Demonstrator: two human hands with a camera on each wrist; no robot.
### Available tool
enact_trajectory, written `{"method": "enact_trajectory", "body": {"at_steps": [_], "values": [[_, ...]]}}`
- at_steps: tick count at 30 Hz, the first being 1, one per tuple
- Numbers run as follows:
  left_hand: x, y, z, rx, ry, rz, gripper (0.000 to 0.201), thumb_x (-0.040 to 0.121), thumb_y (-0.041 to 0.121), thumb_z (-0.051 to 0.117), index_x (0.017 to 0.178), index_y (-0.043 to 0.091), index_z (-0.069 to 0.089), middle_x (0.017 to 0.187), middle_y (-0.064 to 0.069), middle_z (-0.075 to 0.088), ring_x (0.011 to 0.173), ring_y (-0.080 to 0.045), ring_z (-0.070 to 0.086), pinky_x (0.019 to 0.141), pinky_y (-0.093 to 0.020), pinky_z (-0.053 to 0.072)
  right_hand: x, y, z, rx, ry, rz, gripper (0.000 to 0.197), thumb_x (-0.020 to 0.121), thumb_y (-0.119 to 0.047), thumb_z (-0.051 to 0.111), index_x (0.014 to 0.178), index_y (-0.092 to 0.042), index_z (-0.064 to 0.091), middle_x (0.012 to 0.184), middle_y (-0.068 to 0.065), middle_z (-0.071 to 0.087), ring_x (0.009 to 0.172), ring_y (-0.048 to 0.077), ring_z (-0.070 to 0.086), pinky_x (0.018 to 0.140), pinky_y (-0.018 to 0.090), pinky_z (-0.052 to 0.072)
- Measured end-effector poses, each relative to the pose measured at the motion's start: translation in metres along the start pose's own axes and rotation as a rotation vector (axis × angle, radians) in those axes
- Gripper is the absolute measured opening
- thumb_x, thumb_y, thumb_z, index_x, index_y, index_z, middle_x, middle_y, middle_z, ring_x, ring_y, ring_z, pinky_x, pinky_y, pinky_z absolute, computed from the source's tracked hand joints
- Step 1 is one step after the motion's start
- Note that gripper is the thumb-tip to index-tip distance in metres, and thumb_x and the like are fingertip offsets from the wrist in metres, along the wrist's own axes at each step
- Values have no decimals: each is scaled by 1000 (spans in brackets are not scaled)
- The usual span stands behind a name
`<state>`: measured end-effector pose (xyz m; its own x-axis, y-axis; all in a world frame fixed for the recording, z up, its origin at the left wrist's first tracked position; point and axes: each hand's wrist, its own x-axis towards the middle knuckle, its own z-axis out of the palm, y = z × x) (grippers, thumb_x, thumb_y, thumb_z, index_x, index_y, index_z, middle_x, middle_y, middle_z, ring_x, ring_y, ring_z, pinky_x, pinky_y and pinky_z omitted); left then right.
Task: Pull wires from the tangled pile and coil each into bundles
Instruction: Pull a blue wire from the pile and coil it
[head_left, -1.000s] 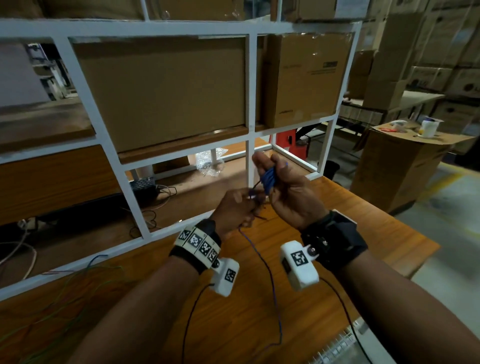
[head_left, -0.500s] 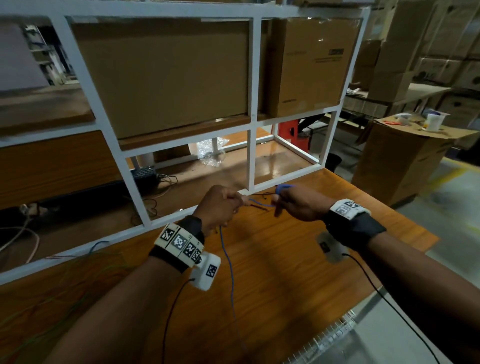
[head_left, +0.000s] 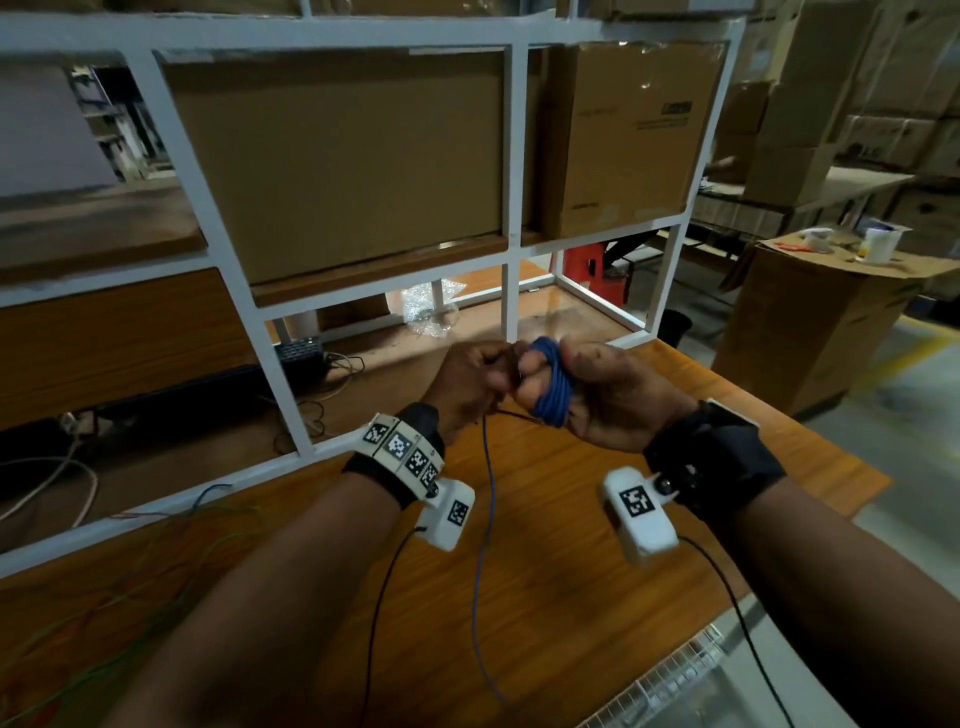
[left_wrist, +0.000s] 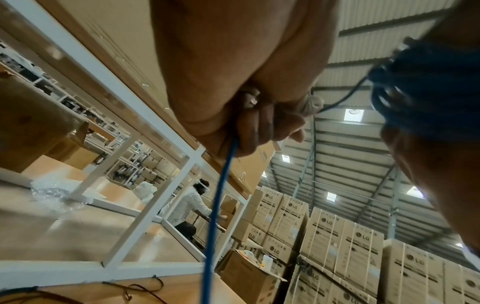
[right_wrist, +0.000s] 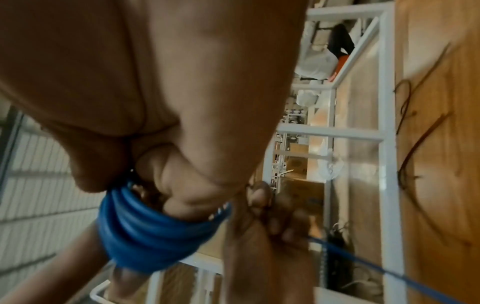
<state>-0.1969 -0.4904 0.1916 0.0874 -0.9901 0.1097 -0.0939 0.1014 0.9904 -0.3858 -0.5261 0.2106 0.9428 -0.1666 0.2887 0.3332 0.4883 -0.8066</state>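
Observation:
A blue wire coil (head_left: 555, 382) is wound in several turns round the fingers of my right hand (head_left: 587, 387), which curls to hold it palm up above the wooden table (head_left: 571, 597). My left hand (head_left: 475, 382) sits close against it and pinches the free blue strand (head_left: 485, 499), which hangs down to the table. In the left wrist view the strand (left_wrist: 221, 195) leaves my curled left fingers (left_wrist: 255, 131), with the coil (left_wrist: 426, 90) at upper right. The right wrist view shows the coil (right_wrist: 145, 230) wrapped round my fingers. A faint tangle of thin wires (head_left: 93, 613) lies at the table's left.
A white metal shelf frame (head_left: 511, 208) stands right behind my hands, with cardboard boxes (head_left: 337, 166) on its shelf. A black adapter and cables (head_left: 301, 353) lie beneath. The table's right edge (head_left: 810, 441) is near my right wrist. A person in white (left_wrist: 187, 207) works beyond the frame.
My right hand has turned palm up again, showing the blue coil round its fingers, and my left hand has closed in beside it. Half a second ago the hands were slightly apart.

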Motion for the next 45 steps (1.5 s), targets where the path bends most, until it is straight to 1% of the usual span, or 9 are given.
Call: {"method": "enact_trajectory", "body": {"at_steps": [8, 13, 16, 19, 24, 31, 36, 41, 45], "values": [[-27, -21, 12, -68, -149, -148, 21, 101, 22, 57, 105, 11, 75, 69, -7, 53, 47, -12, 29, 46, -25, 18, 19, -35, -20, -178, 704, -492, 49, 112, -35, 28, 144, 0, 43, 136, 13, 67, 136, 23, 56, 118, 35, 41], [-36, -22, -1, 77, -29, -87, 16, 99, 17, 61, 102, 10, 75, 69, -5, 62, 46, -10, 40, 43, -21, 31, -10, -25, -45, -1149, 994, -101, 38, 112, -37, 33, 119, -18, 65, 122, 0, 73, 116, 4, 64, 105, 32, 48], [-30, -14, -13, 310, 30, 58, 14, 98, 16, 62, 98, 13, 75, 69, 0, 68, 53, 0, 57, 56, -17, 45, -17, -10, -37, -1473, 777, 301, 40, 111, -39, 37, 118, -15, 68, 105, -14, 73, 81, -5, 62, 78, 21, 49], [-22, -2, -26, 442, 36, 179, 12, 96, 18, 66, 97, 12, 76, 71, 5, 70, 62, 3, 64, 60, -15, 49, -20, -3, -23, -1358, 552, 514, 46, 108, -48, 36, 118, -17, 69, 98, -19, 77, 77, 14, 56, 81, 33, 50], [-12, 11, -36, 400, -55, 263, 11, 88, 14, 74, 92, 5, 78, 78, -6, 75, 74, -11, 71, 71, -17, 52, -18, 4, 0, -993, 273, 597, 50, 111, -39, 34, 121, -4, 68, 112, 8, 78, 104, 21, 67, 97, 40, 48], [-15, -2, -24, 105, 9, 224, 9, 89, 2, 68, 95, 1, 75, 75, -11, 70, 61, -8, 61, 54, -19, 47, -6, 6, 4, -169, 35, 135, 37, 104, -25, 53, 122, 6, 60, 113, 20, 73, 124, 30, 64, 107, 36, 51], [-25, -21, -7, -60, -75, -37, 19, 101, 15, 56, 107, 9, 73, 68, -5, 51, 48, -10, 35, 46, -23, 26, 20, -7, 11, 55, 491, -354, 46, 112, -32, 33, 136, 3, 51, 135, 20, 64, 124, 24, 66, 95, 27, 56], [-36, -25, -1, 32, -109, -155, 22, 102, 19, 55, 111, 8, 72, 67, -6, 47, 47, -9, 33, 45, -23, 25, 25, -3, -29, -1021, 964, -281, 48, 111, -42, 40, 117, -7, 72, 114, -4, 76, 109, 7, 68, 98, 35, 55], [-38, -20, -17, 332, -12, -47, 19, 99, 17, 58, 103, 11, 76, 70, -3, 62, 53, -4, 52, 52, -21, 42, 13, 7, -29, -1557, 770, 176, 42, 110, -37, 42, 104, -9, 73, 95, -11, 71, 82, -8, 64, 82, 27, 55]]}}
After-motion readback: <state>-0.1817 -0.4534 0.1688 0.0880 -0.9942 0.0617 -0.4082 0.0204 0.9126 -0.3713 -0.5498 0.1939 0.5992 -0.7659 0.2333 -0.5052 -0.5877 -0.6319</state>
